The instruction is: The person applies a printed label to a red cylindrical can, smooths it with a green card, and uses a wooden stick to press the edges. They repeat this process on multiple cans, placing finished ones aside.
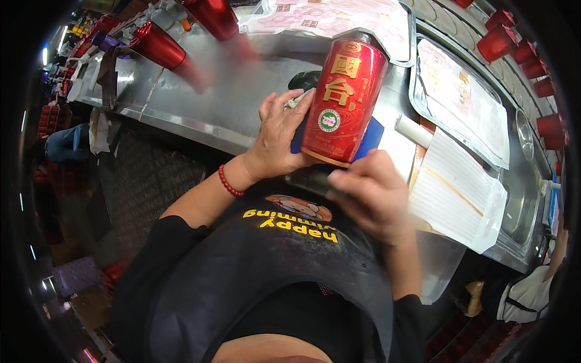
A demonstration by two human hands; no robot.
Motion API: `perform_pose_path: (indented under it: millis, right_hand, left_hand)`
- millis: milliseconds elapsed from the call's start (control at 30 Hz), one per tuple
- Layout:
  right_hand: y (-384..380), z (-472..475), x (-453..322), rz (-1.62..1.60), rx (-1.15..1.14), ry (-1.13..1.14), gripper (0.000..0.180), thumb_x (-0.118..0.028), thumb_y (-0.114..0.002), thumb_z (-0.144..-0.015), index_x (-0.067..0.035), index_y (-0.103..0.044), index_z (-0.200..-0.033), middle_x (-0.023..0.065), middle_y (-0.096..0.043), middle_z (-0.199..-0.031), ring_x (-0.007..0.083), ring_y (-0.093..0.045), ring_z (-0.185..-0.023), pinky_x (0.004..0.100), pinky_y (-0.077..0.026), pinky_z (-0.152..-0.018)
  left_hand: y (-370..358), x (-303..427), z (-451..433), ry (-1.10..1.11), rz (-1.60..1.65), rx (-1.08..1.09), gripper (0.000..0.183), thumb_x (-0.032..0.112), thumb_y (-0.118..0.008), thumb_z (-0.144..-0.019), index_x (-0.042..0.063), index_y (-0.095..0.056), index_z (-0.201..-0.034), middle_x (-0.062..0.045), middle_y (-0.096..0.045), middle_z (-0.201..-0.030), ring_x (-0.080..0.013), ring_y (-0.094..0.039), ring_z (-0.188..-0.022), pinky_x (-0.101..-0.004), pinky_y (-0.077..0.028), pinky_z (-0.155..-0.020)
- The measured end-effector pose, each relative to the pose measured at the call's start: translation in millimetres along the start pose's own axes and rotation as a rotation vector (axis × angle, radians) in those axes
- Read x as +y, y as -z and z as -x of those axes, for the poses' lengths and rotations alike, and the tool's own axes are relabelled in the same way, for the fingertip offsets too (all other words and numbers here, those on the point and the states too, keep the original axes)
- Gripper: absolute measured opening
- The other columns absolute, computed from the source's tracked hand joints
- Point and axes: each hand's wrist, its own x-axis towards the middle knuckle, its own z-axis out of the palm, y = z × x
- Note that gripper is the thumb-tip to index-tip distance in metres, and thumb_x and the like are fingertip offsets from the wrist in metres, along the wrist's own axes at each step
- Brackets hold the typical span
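A glossy red bottle [342,100] stands tilted before me, with large raised gold characters and a round green-and-white emblem. My left hand [279,136] grips its left side near the base, and a small crumpled white scrap [295,99] shows between the fingers. Just below the base on the right is my right hand [374,195], blurred, with its fingers curled in. Something small and dark may be at its fingertips, but blur hides it. Behind the bottle's lower part lies a blue surface [371,136]. A dark round object [303,80] sits left of the bottle.
Two glossy red bottles [159,45] stand on the steel bench [218,113] at left. Metal trays with printed sheets [313,18] lie at the back and right. A stack of white strip sheets [458,190] is at right. More red bottles [497,43] line the far right.
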Motion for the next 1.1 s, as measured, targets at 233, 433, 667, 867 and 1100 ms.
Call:
perform_pose_path:
  millis: [233, 433, 667, 867, 1100]
  right_hand:
    - [-5, -9, -8, 0.114, -0.042, 0.092, 0.041, -0.002, -0.086, -0.072, -0.008, -0.073, -0.110, 0.0041, -0.053, -0.085, 0.0223, -0.054, -0.075, 0.0327, -0.045, -0.062]
    - [-18, -6, -11, 0.205, -0.037, 0.119, 0.047, -0.002, -0.086, -0.067, -0.009, -0.072, -0.111, 0.0048, -0.056, -0.087, 0.0223, -0.054, -0.078, 0.0364, -0.046, -0.068]
    - [-18, 3, -6, 0.254, 0.103, 0.033, 0.041, -0.003, -0.087, -0.070, -0.007, -0.072, -0.108, 0.0069, -0.059, -0.089, 0.0240, -0.054, -0.076, 0.0363, -0.045, -0.068]
    - [-20, 16, -7, -0.483, 0.550, -0.753, 0.022, -0.022, -0.063, -0.102, -0.001, -0.062, -0.104, 0.0006, -0.063, -0.095, 0.0080, -0.057, -0.085, 0.0231, -0.047, -0.079]
    - [-26, 14, -2, -0.422, 0.517, -0.816, 0.020, -0.021, -0.063, -0.102, -0.001, -0.060, -0.104, -0.0009, -0.060, -0.094, 0.0062, -0.052, -0.085, 0.0214, -0.044, -0.080]
  left_hand:
    - [4, 5, -4, -0.024, -0.043, 0.066, 0.111, 0.071, -0.071, -0.077, -0.001, -0.036, -0.154, -0.014, -0.062, -0.135, -0.0328, -0.042, -0.138, -0.0538, -0.014, -0.116]
    - [-4, 1, 2, 0.028, -0.011, 0.007, 0.103, 0.065, -0.070, -0.080, 0.000, -0.037, -0.153, -0.016, -0.060, -0.136, -0.0334, -0.042, -0.138, -0.0542, -0.015, -0.116]
    - [7, 8, -1, 0.029, 0.059, -0.051, 0.106, 0.061, -0.073, -0.080, -0.002, -0.032, -0.156, -0.021, -0.046, -0.148, -0.0354, -0.037, -0.142, -0.0535, -0.020, -0.117]
    - [13, 16, -3, 0.317, 0.644, -0.184, 0.102, 0.059, -0.063, -0.095, -0.004, -0.017, -0.160, -0.021, -0.026, -0.159, -0.0315, -0.026, -0.148, -0.0419, -0.023, -0.121]
    - [5, 14, -2, 0.328, 0.649, -0.163, 0.091, 0.049, -0.060, -0.100, -0.005, -0.017, -0.160, -0.021, -0.027, -0.158, -0.0299, -0.027, -0.148, -0.0410, -0.022, -0.121]
